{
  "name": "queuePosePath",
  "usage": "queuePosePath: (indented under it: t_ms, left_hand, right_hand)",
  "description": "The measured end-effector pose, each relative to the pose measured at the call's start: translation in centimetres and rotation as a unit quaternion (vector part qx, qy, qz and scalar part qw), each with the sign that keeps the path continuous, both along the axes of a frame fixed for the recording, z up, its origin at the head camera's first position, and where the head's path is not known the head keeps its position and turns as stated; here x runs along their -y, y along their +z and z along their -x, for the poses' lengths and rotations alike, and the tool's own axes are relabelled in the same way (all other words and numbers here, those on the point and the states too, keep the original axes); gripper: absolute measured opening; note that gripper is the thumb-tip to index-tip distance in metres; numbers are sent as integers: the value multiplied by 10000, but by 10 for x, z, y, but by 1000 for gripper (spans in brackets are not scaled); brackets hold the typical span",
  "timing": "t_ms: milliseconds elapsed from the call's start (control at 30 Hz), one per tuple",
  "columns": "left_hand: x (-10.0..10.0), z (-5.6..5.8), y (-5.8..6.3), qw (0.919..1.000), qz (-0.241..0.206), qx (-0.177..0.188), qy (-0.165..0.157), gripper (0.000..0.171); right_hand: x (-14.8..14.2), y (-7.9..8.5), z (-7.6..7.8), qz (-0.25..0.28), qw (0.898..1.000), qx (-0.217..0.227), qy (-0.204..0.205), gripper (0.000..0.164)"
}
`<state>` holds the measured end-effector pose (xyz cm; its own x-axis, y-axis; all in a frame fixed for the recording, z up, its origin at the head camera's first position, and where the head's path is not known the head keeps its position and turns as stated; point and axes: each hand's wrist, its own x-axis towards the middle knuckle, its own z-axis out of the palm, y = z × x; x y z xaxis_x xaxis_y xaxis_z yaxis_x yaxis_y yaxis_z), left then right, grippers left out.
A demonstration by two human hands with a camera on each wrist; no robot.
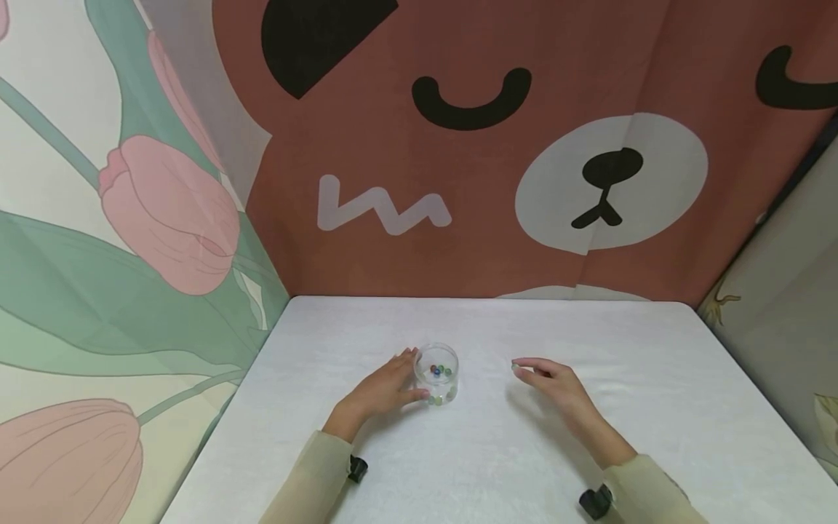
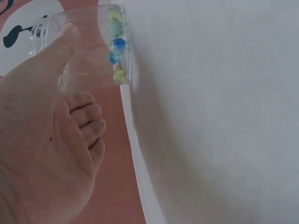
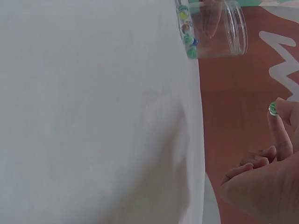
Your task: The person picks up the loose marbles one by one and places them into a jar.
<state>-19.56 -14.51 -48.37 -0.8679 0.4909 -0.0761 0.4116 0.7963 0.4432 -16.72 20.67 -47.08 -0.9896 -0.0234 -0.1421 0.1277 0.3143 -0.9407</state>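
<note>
A clear jar (image 1: 455, 378) stands upright on the white table, its top uncovered. Several glass marbles (image 2: 118, 45), green, yellow, blue and reddish, lie on its bottom. My left hand (image 1: 386, 386) holds the jar from its left side, with the thumb along the near wall and fingers toward the far side; some of those fingers are hidden. To the jar's right, apart from it and above the table, my right hand (image 1: 556, 382) pinches a green marble (image 3: 273, 108) between thumb and index fingertip. The other right fingers are curled in toward the palm.
The white tabletop (image 1: 484, 458) runs back to a brown hanging cloth (image 1: 366, 262) with a bear face. A flower-patterned cloth (image 1: 59, 291) lines the left side, and a pale cloth (image 1: 785, 306) hangs on the right. Each wrist wears a small black camera (image 1: 596, 502).
</note>
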Motion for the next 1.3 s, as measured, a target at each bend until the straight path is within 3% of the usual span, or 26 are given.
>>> queuePosePath:
  t_ms: [733,1300]
  left_hand:
    - [2,2,-1,10000,22,-56,-20,94]
    - [-1,3,1,9995,222,-234,-57,94]
  right_hand:
    - [39,5,8,534,9984,-110,149,43]
    - [77,2,21,505,9978,-243,339,34]
